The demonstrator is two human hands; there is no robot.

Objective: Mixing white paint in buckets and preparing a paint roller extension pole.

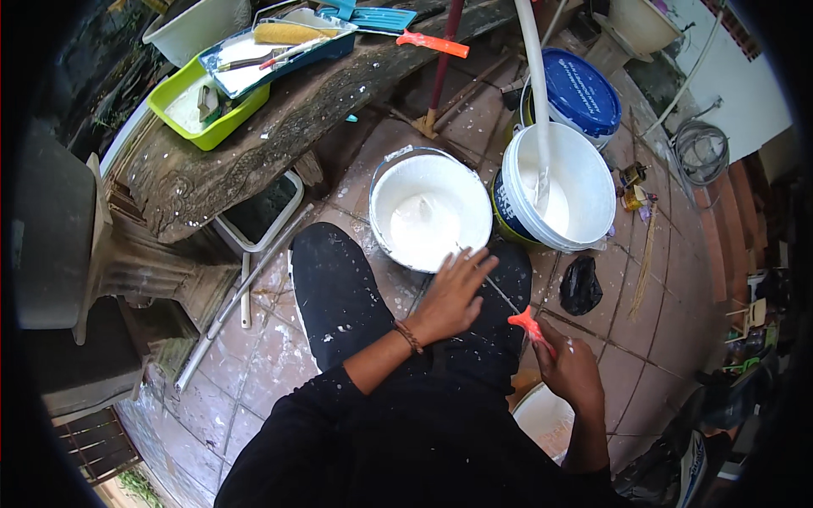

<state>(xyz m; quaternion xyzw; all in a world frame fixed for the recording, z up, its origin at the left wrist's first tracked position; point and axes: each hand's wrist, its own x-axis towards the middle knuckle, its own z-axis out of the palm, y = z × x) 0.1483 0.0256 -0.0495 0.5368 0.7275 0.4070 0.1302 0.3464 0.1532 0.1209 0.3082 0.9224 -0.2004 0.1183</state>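
My right hand point(572, 368) grips the orange handle of a tool point(527, 323) with a thin metal rod, low beside my right knee. The rod slants up and left toward my left hand point(457, 292), and its far end is hidden there. My left hand has its fingers stretched out, close to the near rim of a white bucket point(383, 203) with a wire handle. White paint point(425, 222) lies in that bucket, which stands on the tiles in front of my knees.
A second white bucket point(593, 190) holds a long white pole point(532, 72), behind it a blue-lidded pail point(580, 91). On the wooden bench point(254, 157) sit a green tray point(203, 142) and a blue tray point(330, 49) with a yellow roller point(292, 33). A black plastic bag point(581, 286) lies right.
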